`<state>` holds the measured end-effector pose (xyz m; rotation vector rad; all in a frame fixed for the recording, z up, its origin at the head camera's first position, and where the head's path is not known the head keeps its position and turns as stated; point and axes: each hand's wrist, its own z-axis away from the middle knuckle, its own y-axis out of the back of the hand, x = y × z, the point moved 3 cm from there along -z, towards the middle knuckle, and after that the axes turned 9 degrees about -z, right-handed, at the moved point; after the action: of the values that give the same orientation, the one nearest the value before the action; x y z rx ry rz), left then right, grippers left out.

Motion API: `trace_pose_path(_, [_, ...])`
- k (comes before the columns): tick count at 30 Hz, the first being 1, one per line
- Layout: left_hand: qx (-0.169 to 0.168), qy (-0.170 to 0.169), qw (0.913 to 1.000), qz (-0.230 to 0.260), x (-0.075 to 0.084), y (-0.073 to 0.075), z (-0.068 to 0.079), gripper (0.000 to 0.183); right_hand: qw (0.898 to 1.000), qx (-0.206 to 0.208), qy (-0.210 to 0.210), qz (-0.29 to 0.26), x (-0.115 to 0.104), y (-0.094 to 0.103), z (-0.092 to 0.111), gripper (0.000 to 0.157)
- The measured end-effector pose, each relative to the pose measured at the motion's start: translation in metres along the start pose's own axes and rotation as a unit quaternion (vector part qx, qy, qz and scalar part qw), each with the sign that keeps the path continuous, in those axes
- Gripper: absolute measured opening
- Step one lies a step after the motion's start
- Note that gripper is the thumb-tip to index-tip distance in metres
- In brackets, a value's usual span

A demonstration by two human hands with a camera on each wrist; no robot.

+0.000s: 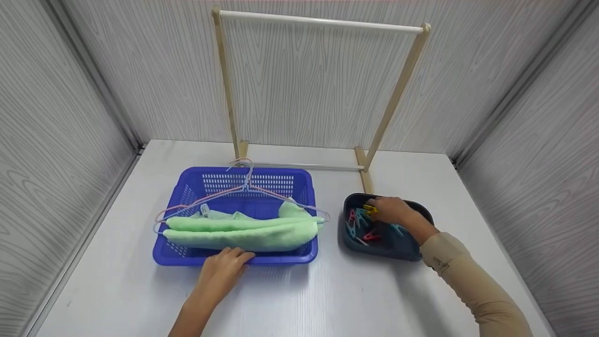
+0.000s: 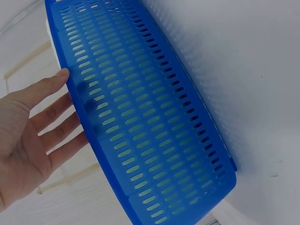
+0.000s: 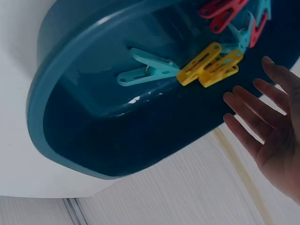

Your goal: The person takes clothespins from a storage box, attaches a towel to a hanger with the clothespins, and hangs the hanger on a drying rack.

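In the head view my left hand (image 1: pixel 225 267) rests on the front rim of a blue perforated laundry basket (image 1: pixel 164 258). The left wrist view shows the thumb tip at the rim, the fairly straight fingers (image 2: pixel 58 133) reaching over and behind it. Light green cloth (image 1: pixel 243 236) hangs folded on a pink hanger and a blue hanger (image 1: pixel 250 180) laid across the basket. My right hand (image 1: pixel 390 209) reaches into a dark teal bin (image 1: pixel 348 245) of clothespins. Its fingers (image 3: pixel 248 110) are spread and loosely extended in the right wrist view, beside yellow clothespins (image 3: pixel 211 65).
Behind the basket and bin stands a wooden rack with a white top rod (image 1: pixel 323 21); one foot (image 1: pixel 367 182) reaches toward the bin. Red clothespins (image 1: pixel 372 236) and teal clothespins (image 1: pixel 351 229) lie in the bin. Wood-grain panels (image 1: pixel 61 103) enclose the white table (image 1: pixel 112 290).
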<state>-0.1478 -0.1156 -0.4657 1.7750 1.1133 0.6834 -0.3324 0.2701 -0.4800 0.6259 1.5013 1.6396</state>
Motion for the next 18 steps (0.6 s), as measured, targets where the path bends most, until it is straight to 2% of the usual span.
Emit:
trace_pose_path(5, [0.002, 0.000, 0.9999, 0.011, -0.001, 0.001, 0.001, 0.023, 0.994, 0.031, 0.059, 0.085, 0.000, -0.014, -0.007, 0.033])
trace_pose_path(8, [-0.003, 0.001, 0.9999, 0.014, -0.001, 0.001, 0.002, 0.023, 0.991, 0.038, 0.079, 0.098, -0.001, -0.018, -0.009, 0.033])
trace_pose_path(14, [-0.026, 0.004, 0.9995, 0.020, -0.002, 0.001, 0.000, 0.023, 0.996, 0.019, 0.054, 0.067, 0.002, -0.020, -0.012, 0.026])
trace_pose_path(18, [-0.033, 0.004, 0.9992, 0.020, -0.002, 0.002, 0.000, 0.023, 0.997, 0.010, 0.037, 0.068, 0.006, -0.021, -0.013, 0.026])
